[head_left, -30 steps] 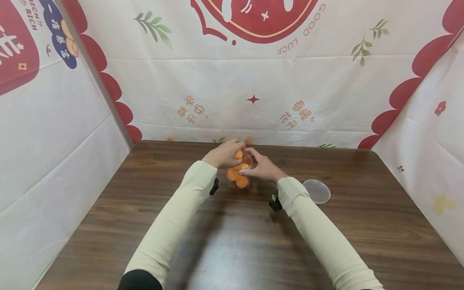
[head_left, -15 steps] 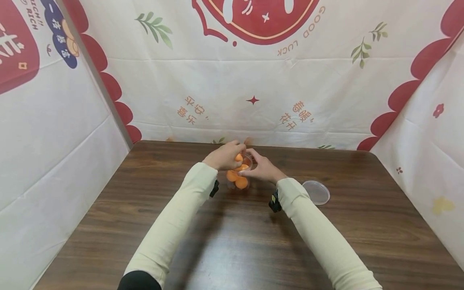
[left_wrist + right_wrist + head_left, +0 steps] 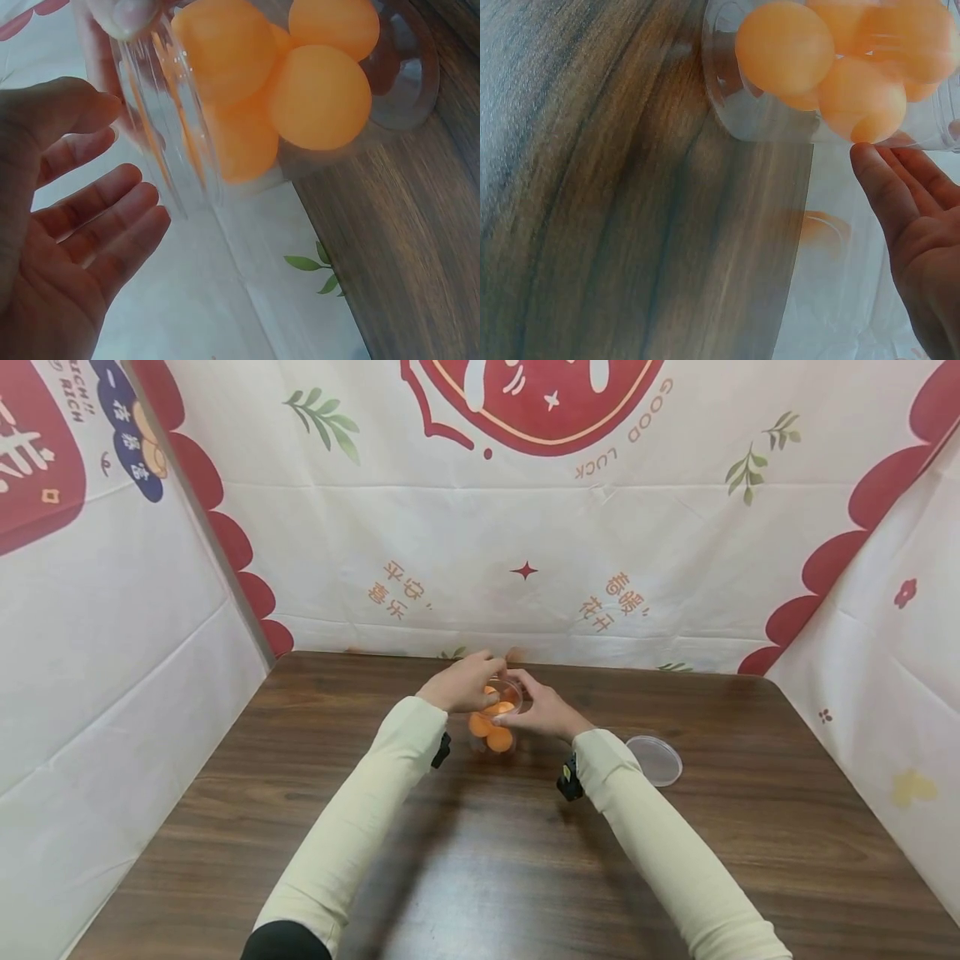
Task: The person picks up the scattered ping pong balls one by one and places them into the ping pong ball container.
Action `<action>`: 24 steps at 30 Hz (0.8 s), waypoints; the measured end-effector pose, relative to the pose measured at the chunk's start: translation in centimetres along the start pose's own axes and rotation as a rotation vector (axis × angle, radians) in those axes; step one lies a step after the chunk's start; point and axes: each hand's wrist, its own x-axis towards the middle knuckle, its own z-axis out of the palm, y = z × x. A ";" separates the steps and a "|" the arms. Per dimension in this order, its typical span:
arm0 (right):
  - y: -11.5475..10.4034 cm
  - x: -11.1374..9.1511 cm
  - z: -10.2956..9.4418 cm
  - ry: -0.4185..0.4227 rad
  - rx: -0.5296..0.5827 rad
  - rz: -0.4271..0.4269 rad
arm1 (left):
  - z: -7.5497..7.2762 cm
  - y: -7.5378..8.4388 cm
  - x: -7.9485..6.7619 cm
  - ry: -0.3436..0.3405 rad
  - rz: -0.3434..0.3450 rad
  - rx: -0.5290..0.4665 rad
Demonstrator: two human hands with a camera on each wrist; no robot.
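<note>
A clear plastic jar (image 3: 409, 86) holds several orange balls (image 3: 499, 740), which look like table tennis balls. In the head view it stands near the back of the table between both hands. My right hand (image 3: 549, 708) grips the jar close to its rim, thumb and fingers on either side. The right wrist view shows the fingers of that right hand (image 3: 919, 232) against the jar wall. Over the mouth is my left hand (image 3: 463, 683). Its fingers are loosely bent and hold nothing beside the rim in the left wrist view.
A clear round lid (image 3: 656, 760) lies on the brown wooden table (image 3: 480, 877), to the right of the right wrist. Printed white cloth (image 3: 450, 527) hangs behind the table and along both sides.
The ball at my left fingertips has dropped lower into the jar, and the left hand has let go of it. My right hand keeps its hold on the jar.
</note>
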 end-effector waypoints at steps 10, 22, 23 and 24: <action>0.2 -0.5 -0.9 -0.022 0.017 -0.005 | 0.1 -0.5 -0.5 -0.021 -0.060 -0.011; -0.1 -0.6 -1.8 -0.082 -0.015 0.046 | 1.5 -1.8 -1.6 0.064 -0.073 -0.100; -0.1 -0.6 -1.9 -0.089 -0.029 0.050 | 1.6 -1.9 -1.7 0.072 -0.066 -0.106; -0.1 -0.6 -1.9 -0.097 -0.046 0.055 | 1.7 -2.1 -1.8 0.077 -0.059 -0.109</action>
